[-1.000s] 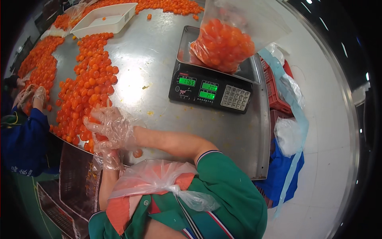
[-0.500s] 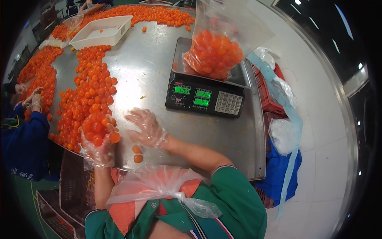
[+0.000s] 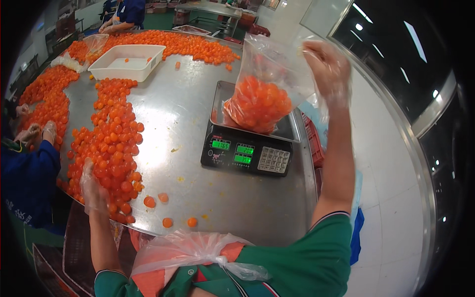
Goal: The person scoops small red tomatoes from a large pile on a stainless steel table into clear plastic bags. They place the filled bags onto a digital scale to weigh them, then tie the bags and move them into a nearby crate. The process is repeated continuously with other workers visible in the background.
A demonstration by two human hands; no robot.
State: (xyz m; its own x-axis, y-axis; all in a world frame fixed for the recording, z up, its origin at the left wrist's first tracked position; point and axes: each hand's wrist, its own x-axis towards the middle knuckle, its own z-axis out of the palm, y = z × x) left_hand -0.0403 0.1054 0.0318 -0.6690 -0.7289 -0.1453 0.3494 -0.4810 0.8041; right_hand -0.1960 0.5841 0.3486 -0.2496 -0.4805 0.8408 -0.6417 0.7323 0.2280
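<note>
Orange, glossy egg yolks [image 3: 116, 148] lie in a long heap on the metal table [image 3: 173, 163]. At the heap's near left edge my left hand [image 3: 95, 190], in a clear plastic glove, rests against the yolks with its fingers stretched out. A clear plastic bag [image 3: 262, 101], partly filled with yolks, stands on the pan of a black scale [image 3: 247, 153] with lit green displays. My right hand [image 3: 324, 67], gloved too, is raised at the bag's upper right edge, fingers curled on the film. Several loose yolks [image 3: 192, 222] lie near the table's front edge.
A white tray [image 3: 123, 74] holding a few yolks stands farther back. More yolks [image 3: 198, 48] cover the far edge. On the left, a co-worker in a blue sleeve [image 3: 32, 173] handles yolks. Red crates [image 3: 312, 141] stand beyond the table's right edge.
My right hand has gone from the table beside the yolks up to the bag's top edge. My left hand has shifted left along the heap. More loose yolks lie apart near the front; the view has tilted up.
</note>
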